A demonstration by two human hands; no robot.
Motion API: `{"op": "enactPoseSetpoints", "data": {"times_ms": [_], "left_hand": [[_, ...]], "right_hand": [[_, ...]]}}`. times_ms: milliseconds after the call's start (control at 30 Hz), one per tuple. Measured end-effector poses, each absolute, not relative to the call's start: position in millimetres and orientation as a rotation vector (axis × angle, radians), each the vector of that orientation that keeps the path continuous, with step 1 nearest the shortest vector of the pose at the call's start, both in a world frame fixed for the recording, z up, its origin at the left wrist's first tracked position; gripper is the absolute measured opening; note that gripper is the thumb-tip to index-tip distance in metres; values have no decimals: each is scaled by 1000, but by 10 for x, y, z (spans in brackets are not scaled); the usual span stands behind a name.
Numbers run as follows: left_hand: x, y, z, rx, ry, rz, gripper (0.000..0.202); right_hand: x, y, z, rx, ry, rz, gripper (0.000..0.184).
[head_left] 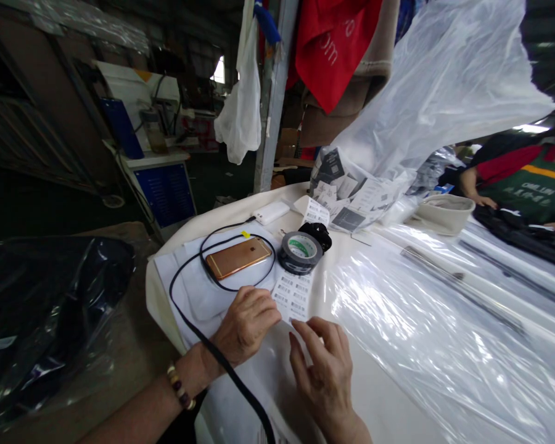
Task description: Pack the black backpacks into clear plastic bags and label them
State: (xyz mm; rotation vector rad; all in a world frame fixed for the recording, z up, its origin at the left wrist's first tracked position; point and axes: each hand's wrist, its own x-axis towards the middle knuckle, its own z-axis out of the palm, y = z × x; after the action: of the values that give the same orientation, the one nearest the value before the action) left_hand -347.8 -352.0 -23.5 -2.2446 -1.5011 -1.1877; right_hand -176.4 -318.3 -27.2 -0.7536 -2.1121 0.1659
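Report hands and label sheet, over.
Left hand curled on label sheet. Right hand open, fingertips at its near edge. Tape roll at far end.

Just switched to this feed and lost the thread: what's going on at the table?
A person handles a barcode label sheet on the white table. The left hand is curled at the sheet's left edge; its grip is hidden. The right hand is open, fingertips at the sheet's lower edge. Beyond lie a gold phone ringed by a black cable and a tape roll. A co-worker's hand rests farther right.
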Motion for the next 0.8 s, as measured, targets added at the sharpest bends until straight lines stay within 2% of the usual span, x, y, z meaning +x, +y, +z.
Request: {"op": "enactPoseSetpoints", "data": {"times_ms": [67,800], "left_hand": [[-3456,-3517,-224,-2262,-1496,-1183,20],[-3475,-3539,-218,-2199,-1498,-1218,19]], "right_hand": [[-1825,-3183,-251,-732,-2152,64,17],[-1837,-3118,-361,-744,-2137,82,11]]}}
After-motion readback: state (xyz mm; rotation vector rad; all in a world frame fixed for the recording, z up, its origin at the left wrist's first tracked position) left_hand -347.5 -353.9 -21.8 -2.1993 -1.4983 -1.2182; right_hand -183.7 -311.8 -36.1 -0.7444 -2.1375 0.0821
